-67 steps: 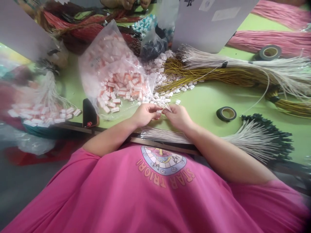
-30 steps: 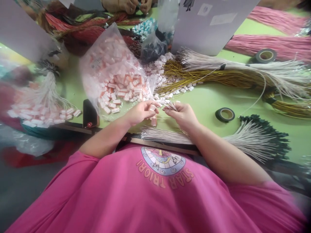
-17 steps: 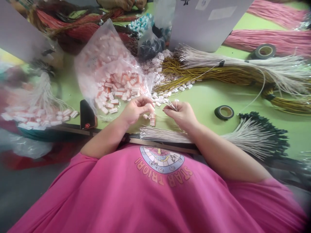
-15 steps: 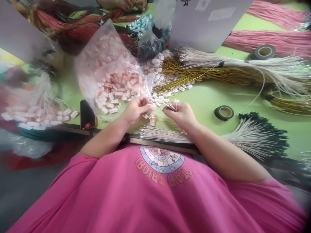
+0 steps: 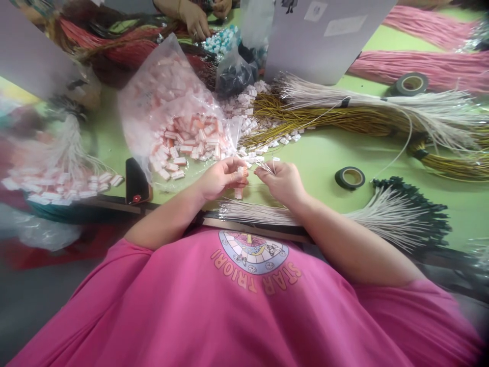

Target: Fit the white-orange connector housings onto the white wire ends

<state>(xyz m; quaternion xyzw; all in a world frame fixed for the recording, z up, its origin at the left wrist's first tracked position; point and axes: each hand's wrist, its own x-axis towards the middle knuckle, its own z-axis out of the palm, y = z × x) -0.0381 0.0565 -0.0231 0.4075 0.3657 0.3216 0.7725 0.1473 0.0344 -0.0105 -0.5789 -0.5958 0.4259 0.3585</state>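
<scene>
My left hand [image 5: 219, 178] pinches a small pink-and-white connector [image 5: 242, 173] at the near edge of the green table [image 5: 324, 158]. A second connector [image 5: 238, 193] hangs just below it. My right hand [image 5: 282, 181] is closed on a few thin white wires [image 5: 267, 165], their tips pointing at the connector. The two hands almost touch. Under my wrists lies a bundle of white wires [image 5: 260, 213] along the table edge.
A clear bag of pink connectors [image 5: 183, 127] lies left of my hands, loose white connectors [image 5: 263, 137] behind them. A black phone [image 5: 136, 181], tape rolls [image 5: 349, 177] [image 5: 411, 83], yellow, white and pink wire bundles and a grey board [image 5: 324, 35] fill the table. Another person's hand [image 5: 194, 23] works at the far side.
My hands have come closer together, the wire tips now right at the connector. The other person's hand at the far side has reached down toward the blue connectors.
</scene>
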